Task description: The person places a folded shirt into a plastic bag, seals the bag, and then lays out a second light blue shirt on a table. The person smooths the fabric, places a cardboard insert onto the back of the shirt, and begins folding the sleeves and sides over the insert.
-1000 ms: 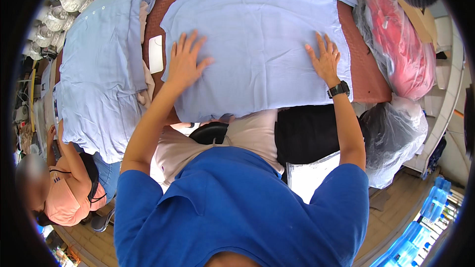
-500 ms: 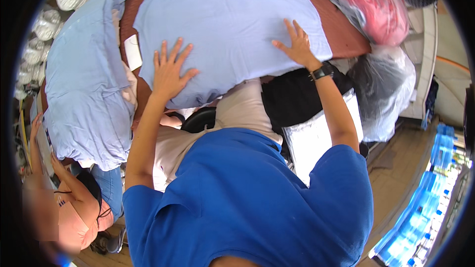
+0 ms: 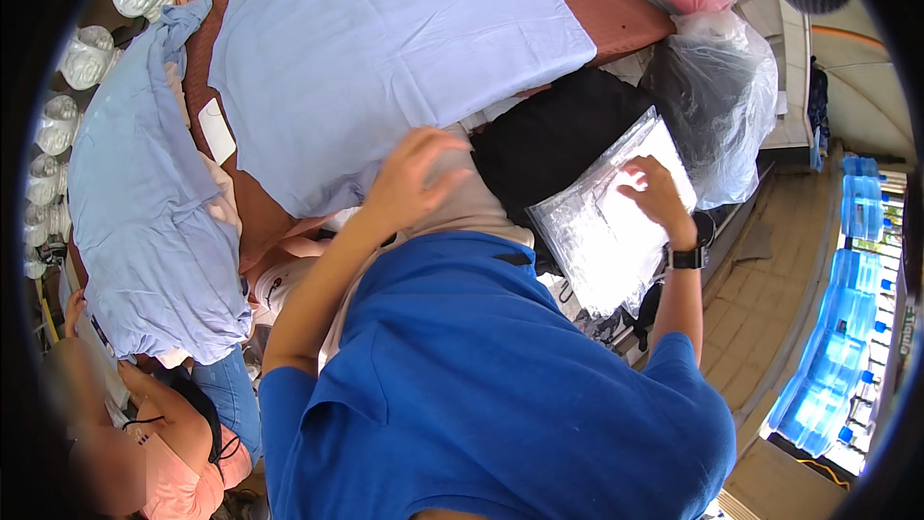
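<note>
Simply clear, crinkled plastic bag (image 3: 606, 231)

A blue short-sleeved shirt (image 3: 500, 395) and black wristwatch (image 3: 685, 258) (right wrist).

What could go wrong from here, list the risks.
1. The right hand rests on a clear plastic bag that lies tilted past the brown table edge; the slick bag might slide off.
2. The flat light blue cloth overhangs the table edge near the left hand; a brush may drag and crease it.
3. The heaped light blue cloth droops off the side and could slip down.
</note>
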Tool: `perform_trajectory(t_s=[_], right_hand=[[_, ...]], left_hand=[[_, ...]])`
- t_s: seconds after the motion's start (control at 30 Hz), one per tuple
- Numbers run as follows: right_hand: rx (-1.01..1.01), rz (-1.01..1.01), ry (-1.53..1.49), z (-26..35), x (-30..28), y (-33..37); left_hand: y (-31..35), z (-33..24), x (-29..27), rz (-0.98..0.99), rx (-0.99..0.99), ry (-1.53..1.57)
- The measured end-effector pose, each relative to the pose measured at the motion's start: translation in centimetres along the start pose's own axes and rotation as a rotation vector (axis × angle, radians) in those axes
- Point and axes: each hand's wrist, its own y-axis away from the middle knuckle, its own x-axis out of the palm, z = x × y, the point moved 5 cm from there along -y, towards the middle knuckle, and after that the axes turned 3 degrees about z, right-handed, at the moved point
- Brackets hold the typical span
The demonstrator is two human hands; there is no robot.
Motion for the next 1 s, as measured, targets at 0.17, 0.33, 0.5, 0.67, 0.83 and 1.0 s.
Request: perform_trajectory(t_s=[0.17,0.33,0.5,0.67,0.83,1.0], right_hand=[[-0.23,0.083,-0.035,6.9,3.5,0.4],[-0.193,0.014,-0.139,5.4,3.6,0.1],[-0.141,0.072,-0.189,6.8,3.0,0.5],[-0.161,0.111,0.014,11.0,3.9,3.0],[-0.042,0.148,-0.105,8.8,5.7,3.4],[-0.067,0.158,-0.212,8.4,3.7,3.6]], left_hand=[[-2.0,-1.1,11.2,0.457,-0.141,0.396],[-1.8,-1.5,15.7,0.521,-0.133,0.382],[-0.8,0.0,16.5,0.347,-0.115,0.33],[-0.2,0.8,17.5,0.51,-0.389,0.5],[-0.5,0.4,17.4,0.514,-0.41,0.523],[-0.1,0.5,17.8,0.457,-0.429,0.607]])
